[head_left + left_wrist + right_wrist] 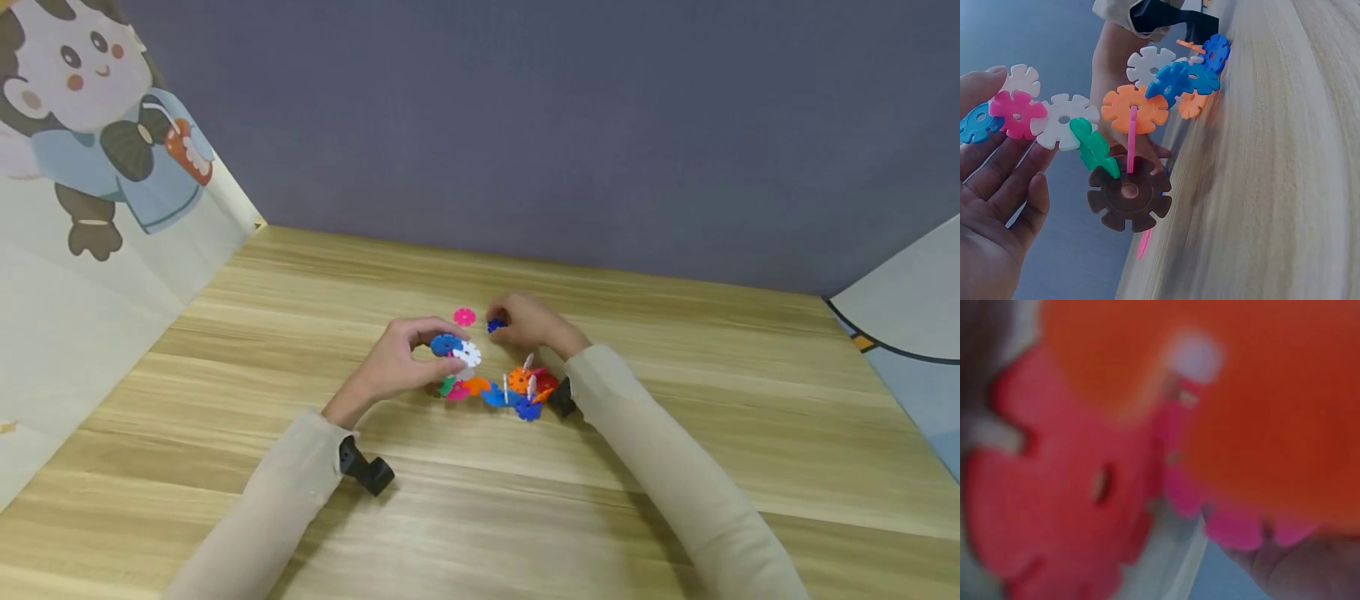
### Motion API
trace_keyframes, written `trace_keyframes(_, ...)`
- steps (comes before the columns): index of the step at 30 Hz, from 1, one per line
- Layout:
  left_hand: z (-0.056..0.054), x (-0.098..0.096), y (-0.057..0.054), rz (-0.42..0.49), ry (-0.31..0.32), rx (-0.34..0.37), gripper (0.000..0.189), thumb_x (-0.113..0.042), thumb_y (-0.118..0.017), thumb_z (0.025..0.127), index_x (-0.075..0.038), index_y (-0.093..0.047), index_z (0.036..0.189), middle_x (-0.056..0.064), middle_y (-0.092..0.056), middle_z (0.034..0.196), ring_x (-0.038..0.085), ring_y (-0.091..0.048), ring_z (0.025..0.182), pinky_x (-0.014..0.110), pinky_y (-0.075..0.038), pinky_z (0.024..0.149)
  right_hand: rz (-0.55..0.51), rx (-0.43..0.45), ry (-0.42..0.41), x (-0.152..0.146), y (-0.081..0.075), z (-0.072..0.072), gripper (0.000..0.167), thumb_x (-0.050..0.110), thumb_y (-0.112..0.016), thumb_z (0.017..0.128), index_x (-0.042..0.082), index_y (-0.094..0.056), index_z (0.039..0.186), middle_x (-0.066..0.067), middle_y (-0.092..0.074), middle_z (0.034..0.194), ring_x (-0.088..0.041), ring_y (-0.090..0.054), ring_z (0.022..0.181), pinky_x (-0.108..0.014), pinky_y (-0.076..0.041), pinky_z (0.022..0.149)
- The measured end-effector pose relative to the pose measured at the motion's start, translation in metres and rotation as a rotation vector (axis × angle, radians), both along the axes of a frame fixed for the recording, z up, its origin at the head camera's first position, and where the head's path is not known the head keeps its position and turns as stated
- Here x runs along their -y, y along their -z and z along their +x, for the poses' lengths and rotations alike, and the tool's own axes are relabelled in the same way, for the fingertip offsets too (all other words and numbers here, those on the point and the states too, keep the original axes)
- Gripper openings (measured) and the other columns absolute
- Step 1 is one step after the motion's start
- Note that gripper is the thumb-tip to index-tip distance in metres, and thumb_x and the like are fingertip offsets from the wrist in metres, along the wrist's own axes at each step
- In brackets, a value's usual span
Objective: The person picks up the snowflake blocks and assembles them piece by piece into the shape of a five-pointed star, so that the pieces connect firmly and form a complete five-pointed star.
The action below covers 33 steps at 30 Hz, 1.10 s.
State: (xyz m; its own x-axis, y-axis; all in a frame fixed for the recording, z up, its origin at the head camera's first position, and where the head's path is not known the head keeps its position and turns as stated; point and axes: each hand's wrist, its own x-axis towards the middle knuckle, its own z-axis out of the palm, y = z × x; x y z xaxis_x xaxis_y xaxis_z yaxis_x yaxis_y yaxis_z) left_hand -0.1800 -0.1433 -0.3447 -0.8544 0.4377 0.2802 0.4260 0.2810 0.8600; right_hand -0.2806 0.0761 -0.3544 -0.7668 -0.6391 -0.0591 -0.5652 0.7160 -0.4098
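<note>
My left hand [397, 358] holds one end of a chain of interlocking notched plastic discs, near a blue disc [444, 345] and a white disc [468, 355]. In the left wrist view the chain runs through pink [1007, 119], green [1092, 145], brown [1107, 199] and orange discs [1119, 103]. Its far end, with a dark blue disc [528, 410], lies by the right wrist. Beyond the chain, my right hand [528, 321] pinches a loose dark blue disc [496, 325] close to the table. Blurred orange [1272, 437] and red discs [1054, 481] fill the right wrist view.
A loose pink disc [464, 317] lies flat on the wooden table [300, 300], between the hands and slightly beyond them. A dark grey wall [525, 125] borders the table's far edge. On the left stands a pale panel [60, 308] with a cartoon figure.
</note>
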Motion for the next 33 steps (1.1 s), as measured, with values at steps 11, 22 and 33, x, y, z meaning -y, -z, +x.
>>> trace_keyframes(11, 0.0, -0.003, 0.003, -0.005, -0.001, 0.06, 0.033, -0.011, -0.074, 0.08, -0.002, -0.067, 0.111, 0.013, -0.069, 0.1, 0.017, -0.061, 0.08, 0.032, -0.055, 0.068, -0.102, 0.098, 0.098, -0.023, 0.009, 0.004, 0.021, 0.001, -0.072, 0.079, -0.004, -0.063, 0.097, -0.015, -0.064, 0.091, -0.023, -0.059, 0.084, -0.034, -0.052, 0.081)
trace_keyframes(22, 0.0, -0.002, 0.002, -0.009, -0.009, 0.057, 0.033, -0.01, -0.075, 0.08, -0.002, -0.067, 0.111, 0.013, -0.069, 0.1, 0.017, -0.061, 0.08, 0.029, -0.054, 0.069, -0.023, 0.066, 0.141, -0.046, 0.008, 0.028, 0.015, 0.016, -0.075, 0.08, 0.004, -0.065, 0.079, -0.003, -0.06, 0.072, -0.012, -0.05, 0.065, -0.023, -0.042, 0.062)
trace_keyframes(33, -0.001, -0.003, 0.003, -0.011, -0.015, 0.065, 0.033, -0.01, -0.075, 0.08, -0.002, -0.067, 0.111, 0.013, -0.07, 0.096, 0.016, -0.061, 0.079, 0.026, -0.053, 0.066, -0.05, 0.077, 0.151, -0.063, 0.007, 0.038, 0.022, 0.011, -0.082, 0.072, 0.002, -0.067, 0.084, -0.007, -0.065, 0.078, -0.016, -0.057, 0.073, -0.028, -0.048, 0.069)
